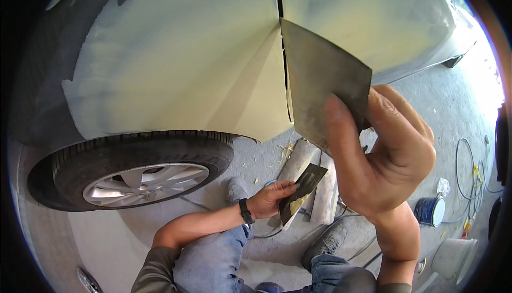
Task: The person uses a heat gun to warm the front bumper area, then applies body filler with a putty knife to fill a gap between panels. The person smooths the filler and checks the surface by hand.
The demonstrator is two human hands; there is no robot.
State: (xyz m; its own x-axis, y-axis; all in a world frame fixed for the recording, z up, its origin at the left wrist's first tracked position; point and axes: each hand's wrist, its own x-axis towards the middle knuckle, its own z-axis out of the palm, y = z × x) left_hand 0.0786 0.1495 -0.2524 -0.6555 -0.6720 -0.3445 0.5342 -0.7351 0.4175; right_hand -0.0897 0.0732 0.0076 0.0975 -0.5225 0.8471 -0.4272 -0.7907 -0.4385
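My right hand [381, 154] is raised close to the camera, pinching a large flat metal spreader blade [320, 79] whose top corner rests near the door gap of a car body panel [181, 58] coated in pale filler. My left hand [269, 199], with a black wristband, is lower down near my knee and holds a smaller dark board [301, 189] with a dab of yellowish putty on it. The car's front tyre and alloy wheel [141, 178] sit at the left, under the filled wheel arch.
A blue tin [429, 210] and a white bucket [453, 258] stand on the concrete floor at the right. Hoses and cables [469, 175] trail beside them. Sanding blocks [296, 162] and scraps of filler lie under the sill. My shoes and jeans are at the bottom.
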